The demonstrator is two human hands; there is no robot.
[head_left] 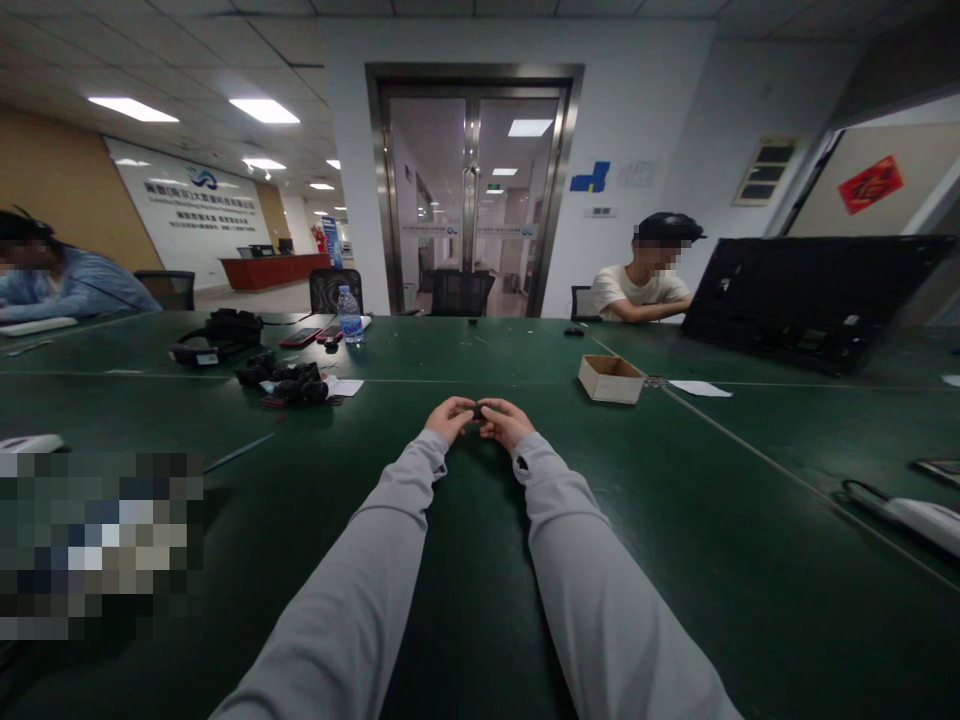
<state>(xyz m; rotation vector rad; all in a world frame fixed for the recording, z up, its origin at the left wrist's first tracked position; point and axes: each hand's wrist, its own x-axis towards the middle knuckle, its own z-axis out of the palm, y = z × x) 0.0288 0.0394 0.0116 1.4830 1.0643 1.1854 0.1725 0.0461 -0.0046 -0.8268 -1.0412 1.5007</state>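
We wear long, light grey sleeves: our left sleeve [356,565] and right sleeve [600,560] match in plain cloth, creased in soft folds. At our right cuff [545,463] sits a dark spot, too small to identify. Our left hand [448,420] and right hand [508,424] are bare.

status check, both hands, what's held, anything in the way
Left hand and right hand: close together, both pinching one small dark object, shape unclear. Pale open-topped rectangular box: off to right, apart from hands, seemingly not in the way.
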